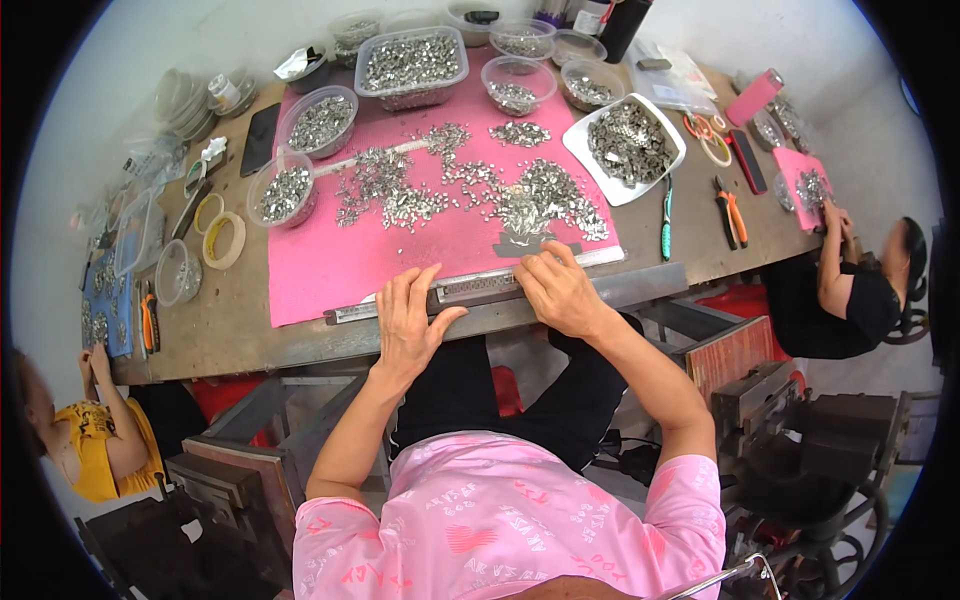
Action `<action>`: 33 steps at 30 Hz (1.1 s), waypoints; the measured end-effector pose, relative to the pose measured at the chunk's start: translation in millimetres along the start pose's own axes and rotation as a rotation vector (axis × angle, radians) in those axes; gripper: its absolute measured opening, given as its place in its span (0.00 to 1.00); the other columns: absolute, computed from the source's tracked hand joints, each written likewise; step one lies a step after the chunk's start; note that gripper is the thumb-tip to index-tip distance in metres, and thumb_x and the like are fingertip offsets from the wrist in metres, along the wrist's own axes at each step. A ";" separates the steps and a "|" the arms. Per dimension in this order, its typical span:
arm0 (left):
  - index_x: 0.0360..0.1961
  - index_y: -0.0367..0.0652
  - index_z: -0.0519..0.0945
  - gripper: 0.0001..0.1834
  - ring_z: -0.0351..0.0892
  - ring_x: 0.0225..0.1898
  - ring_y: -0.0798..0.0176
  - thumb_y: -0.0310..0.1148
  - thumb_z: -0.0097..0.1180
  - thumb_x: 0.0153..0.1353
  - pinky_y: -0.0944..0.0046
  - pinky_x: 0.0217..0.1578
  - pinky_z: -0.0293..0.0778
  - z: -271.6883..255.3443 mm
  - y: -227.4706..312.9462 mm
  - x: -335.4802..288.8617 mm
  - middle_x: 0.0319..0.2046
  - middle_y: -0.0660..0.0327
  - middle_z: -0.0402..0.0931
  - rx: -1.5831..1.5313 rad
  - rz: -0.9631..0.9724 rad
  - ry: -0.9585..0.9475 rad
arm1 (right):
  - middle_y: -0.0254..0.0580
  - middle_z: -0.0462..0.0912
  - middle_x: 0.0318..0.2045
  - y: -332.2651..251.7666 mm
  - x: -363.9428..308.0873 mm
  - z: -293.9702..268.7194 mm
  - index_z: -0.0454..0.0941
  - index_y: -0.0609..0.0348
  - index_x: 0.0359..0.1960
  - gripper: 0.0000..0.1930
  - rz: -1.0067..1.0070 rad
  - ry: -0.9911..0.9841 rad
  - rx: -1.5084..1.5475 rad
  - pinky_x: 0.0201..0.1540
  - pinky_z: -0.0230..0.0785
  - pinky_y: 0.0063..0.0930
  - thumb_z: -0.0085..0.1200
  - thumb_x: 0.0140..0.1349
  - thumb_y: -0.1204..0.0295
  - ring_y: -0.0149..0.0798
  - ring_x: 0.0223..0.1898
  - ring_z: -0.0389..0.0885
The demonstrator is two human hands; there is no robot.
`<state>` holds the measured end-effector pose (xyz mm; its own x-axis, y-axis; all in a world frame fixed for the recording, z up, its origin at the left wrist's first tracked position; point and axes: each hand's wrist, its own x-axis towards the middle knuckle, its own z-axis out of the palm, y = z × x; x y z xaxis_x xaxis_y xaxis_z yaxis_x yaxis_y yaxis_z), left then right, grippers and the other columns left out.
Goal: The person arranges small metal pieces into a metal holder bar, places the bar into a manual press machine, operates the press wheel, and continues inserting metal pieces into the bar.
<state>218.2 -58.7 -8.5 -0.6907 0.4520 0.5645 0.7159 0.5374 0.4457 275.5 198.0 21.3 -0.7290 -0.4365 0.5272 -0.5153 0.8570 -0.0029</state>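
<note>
A long slotted metal strip (478, 289) lies along the near edge of a pink mat (312, 272). My left hand (406, 320) rests at its left part, fingers stretched forward and thumb apart. My right hand (560, 292) is over its right part with the fingers bent and pressed together; what they hold, if anything, is hidden. Just beyond my right fingertips lies a flat dark grey piece (515, 247). Small shiny metal pieces (545, 195) are heaped on the mat beyond it, with more spread toward the left (380, 180).
Clear tubs (412, 88) of metal pieces line the back, beside a white tray (592, 150). Orange-handled pliers (738, 220), a green-handled tool (667, 225) and scissors (700, 125) lie right; tape rolls (225, 241) lie left. Co-workers sit at both sides (835, 290).
</note>
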 end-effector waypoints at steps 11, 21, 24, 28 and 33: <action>0.51 0.50 0.85 0.24 0.71 0.45 0.54 0.45 0.72 0.53 0.53 0.47 0.65 -2.2 3.5 -2.6 0.47 0.58 0.73 0.020 0.011 -0.057 | 0.43 0.82 0.41 106.0 -11.2 -34.8 0.78 0.60 0.45 0.11 0.558 0.253 -0.298 0.52 0.66 0.46 0.55 0.60 0.81 0.48 0.44 0.80; 0.59 0.44 0.79 0.30 0.69 0.60 0.49 0.44 0.70 0.56 0.43 0.64 0.56 -13.8 28.0 22.9 0.58 0.56 0.74 0.041 0.068 -0.115 | 0.41 0.75 0.66 28.9 -37.4 -16.2 0.77 0.60 0.60 0.19 0.473 -0.183 -0.083 0.72 0.53 0.52 0.54 0.68 0.74 0.48 0.72 0.64; 0.60 0.45 0.79 0.26 0.68 0.64 0.49 0.39 0.67 0.60 0.38 0.69 0.50 5.7 41.5 55.1 0.60 0.57 0.75 0.003 0.186 -0.147 | 0.40 0.80 0.61 25.0 -37.2 -26.3 0.80 0.59 0.57 0.17 0.466 -0.131 0.019 0.72 0.54 0.50 0.57 0.66 0.75 0.48 0.69 0.69; 0.51 0.48 0.83 0.15 0.72 0.59 0.52 0.32 0.64 0.62 0.38 0.66 0.52 59.0 40.6 96.3 0.50 0.61 0.80 -0.132 0.303 -0.125 | 0.40 0.85 0.50 35.7 -40.2 -26.8 0.83 0.58 0.48 0.12 0.499 0.118 0.094 0.63 0.63 0.45 0.58 0.63 0.78 0.48 0.57 0.78; 0.36 0.50 0.83 0.05 0.73 0.47 0.58 0.31 0.66 0.59 0.46 0.56 0.58 105.2 49.1 123.6 0.35 0.66 0.78 -0.177 0.321 -0.085 | 0.39 0.81 0.35 36.1 -39.0 -10.5 0.84 0.57 0.39 0.07 0.654 0.225 0.068 0.48 0.65 0.40 0.62 0.60 0.78 0.45 0.41 0.77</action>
<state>157.2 98.5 10.0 -0.4288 0.6390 0.6387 0.8988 0.2304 0.3729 290.1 248.9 9.6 -0.7919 0.2374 0.5627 -0.0343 0.9026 -0.4291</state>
